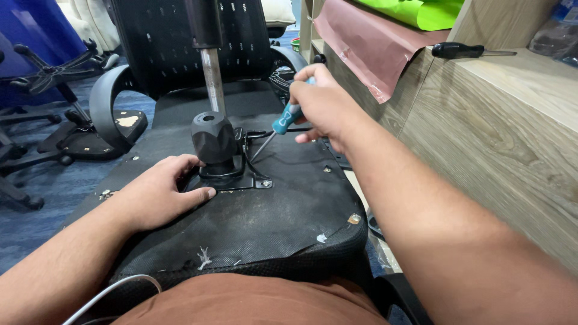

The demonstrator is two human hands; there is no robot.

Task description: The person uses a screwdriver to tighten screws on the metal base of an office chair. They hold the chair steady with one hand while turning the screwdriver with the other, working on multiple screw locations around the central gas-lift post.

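Head view: a teal-handled screwdriver [283,120] is gripped in the closed right hand [322,105], its shaft slanted down-left toward the black mounting plate [232,179]. The left hand [159,195] is laid flat and open against that plate's near-left edge, nearer to it than the right.

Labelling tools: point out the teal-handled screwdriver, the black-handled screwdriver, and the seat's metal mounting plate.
teal-handled screwdriver [283,120], head view, on its handle.
black-handled screwdriver [456,50], head view, on its handle.
metal mounting plate [256,179], head view, on its right corner.

I see my right hand [322,108] gripping a teal-handled screwdriver [283,120], its tip down at the black metal mounting plate [244,177], probably on a screw. My left hand [162,192] rests flat against the upturned chair seat [271,210] beside the mechanism [214,138].
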